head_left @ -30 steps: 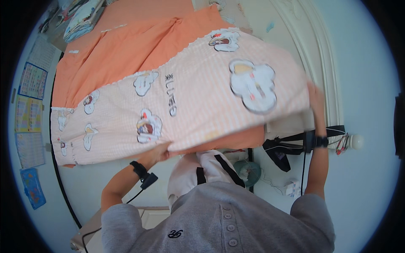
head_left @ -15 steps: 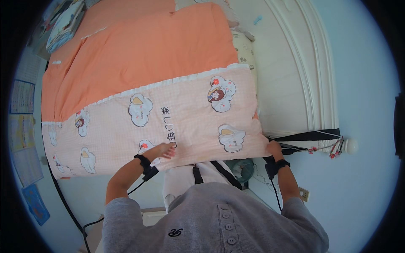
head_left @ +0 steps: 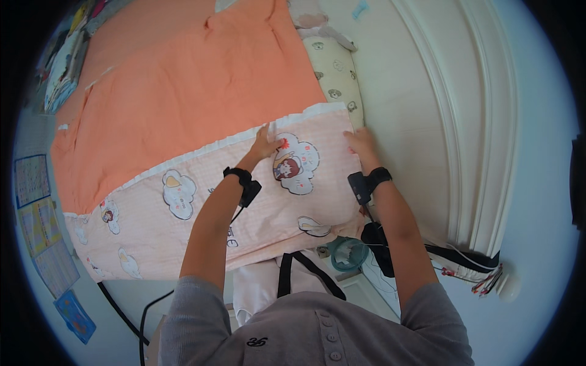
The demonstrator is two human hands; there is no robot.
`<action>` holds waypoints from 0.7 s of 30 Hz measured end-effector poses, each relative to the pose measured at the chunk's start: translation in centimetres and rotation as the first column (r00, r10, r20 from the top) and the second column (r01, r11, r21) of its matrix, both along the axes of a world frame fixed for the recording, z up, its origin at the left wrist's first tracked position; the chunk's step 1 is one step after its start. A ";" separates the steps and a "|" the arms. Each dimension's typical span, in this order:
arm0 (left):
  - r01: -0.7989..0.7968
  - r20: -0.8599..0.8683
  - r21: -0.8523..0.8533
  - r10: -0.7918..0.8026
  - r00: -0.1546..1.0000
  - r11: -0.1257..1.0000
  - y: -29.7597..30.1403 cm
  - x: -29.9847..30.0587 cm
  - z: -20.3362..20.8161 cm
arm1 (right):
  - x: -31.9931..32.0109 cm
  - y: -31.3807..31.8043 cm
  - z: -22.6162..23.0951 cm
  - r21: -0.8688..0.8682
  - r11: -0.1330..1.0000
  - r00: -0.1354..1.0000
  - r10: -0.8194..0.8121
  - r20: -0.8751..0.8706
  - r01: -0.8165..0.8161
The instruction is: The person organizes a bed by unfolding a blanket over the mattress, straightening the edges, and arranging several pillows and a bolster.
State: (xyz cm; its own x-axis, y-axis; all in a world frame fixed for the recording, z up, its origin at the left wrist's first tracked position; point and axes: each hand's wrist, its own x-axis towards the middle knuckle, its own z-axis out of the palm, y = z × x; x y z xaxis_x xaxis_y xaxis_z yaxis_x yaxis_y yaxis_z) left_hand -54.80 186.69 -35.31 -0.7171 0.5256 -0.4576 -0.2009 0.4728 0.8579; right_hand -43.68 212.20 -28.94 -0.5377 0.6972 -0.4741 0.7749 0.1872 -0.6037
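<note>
Straightening the patterned quilt (head_left: 209,169) near the pale headboard (head_left: 397,116) seems in hand, the left hand (head_left: 266,145) loosely spread, the right hand's (head_left: 362,146) grip unclear at its edge, the next move calling for gentle smoothing.

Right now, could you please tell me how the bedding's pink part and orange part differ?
The pink part bears cloud-shaped pictures; the orange part looks plain. The pink part lies on the near side, the orange part beyond it. The orange part shows more area than the pink part. Both are creased cloth.
</note>
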 end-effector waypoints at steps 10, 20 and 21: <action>0.116 -0.044 0.007 -0.116 0.992 0.993 0.1 -1.1 8.3 | -1.1 -6.5 13.4 -0.046 0.998 0.863 -0.055 -0.503 0.037; 0.059 -0.558 0.185 0.055 0.828 0.981 3.2 1.6 3.0 | -2.8 -3.2 3.7 0.648 0.761 0.838 0.351 -0.417 0.003; 0.041 -0.447 0.241 0.073 0.892 0.970 2.7 2.6 3.2 | -1.3 -3.5 3.5 0.664 0.747 0.862 0.364 -0.352 -0.045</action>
State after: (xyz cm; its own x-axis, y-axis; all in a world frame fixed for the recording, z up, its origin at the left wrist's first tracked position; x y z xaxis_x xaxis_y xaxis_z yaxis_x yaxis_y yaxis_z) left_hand -52.20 189.40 -32.12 -0.8242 0.5639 0.0530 0.2271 0.2434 0.9430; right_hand -44.95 208.69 -25.47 -0.7341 0.5884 0.3389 0.3553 0.7582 -0.5467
